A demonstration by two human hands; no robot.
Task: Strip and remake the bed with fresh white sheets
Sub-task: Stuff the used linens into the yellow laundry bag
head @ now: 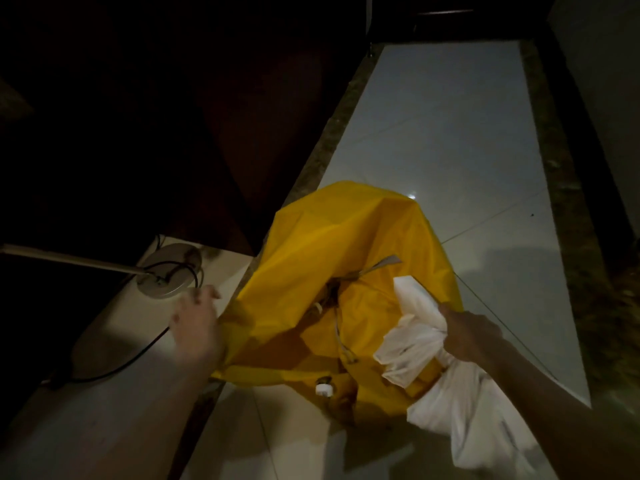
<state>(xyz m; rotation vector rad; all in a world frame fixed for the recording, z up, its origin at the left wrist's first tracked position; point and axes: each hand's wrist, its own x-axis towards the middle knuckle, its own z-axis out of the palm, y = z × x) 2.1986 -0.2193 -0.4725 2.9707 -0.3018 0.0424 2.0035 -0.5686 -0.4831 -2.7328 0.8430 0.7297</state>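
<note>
A large yellow bag (346, 244) stands on the pale tiled floor (450, 133) and serves as the landmark here. Its mouth is held open at the near left edge by the left hand (199, 327), whose fingers are curled round the yellow fabric, apparently so that the opening stays wide and slack enough to receive linen. Over the right side of the bag's mouth a bunch of white sheet (415, 341) is gripped tightly by the right hand (467, 336); the cloth is gathered into a neck at the fist, with one end spilling forward over the bag's rim and the rest trailing down past the bag's near right side. It is judged that the sheet is bunched in this way so that it can be pushed in as one compact mass rather than loose folds; whether it is soiled linen going in or fresh linen coming out cannot be told. Inside the bag's opening a grey drawstring (341, 337) is seen, and a small white toggle (323, 389) lies at the near rim. To the left of the bag a round lamp base (169, 270) with a slanting pole and a dark cable (138, 355) rests on a light surface. The bed itself is not seen.
</note>
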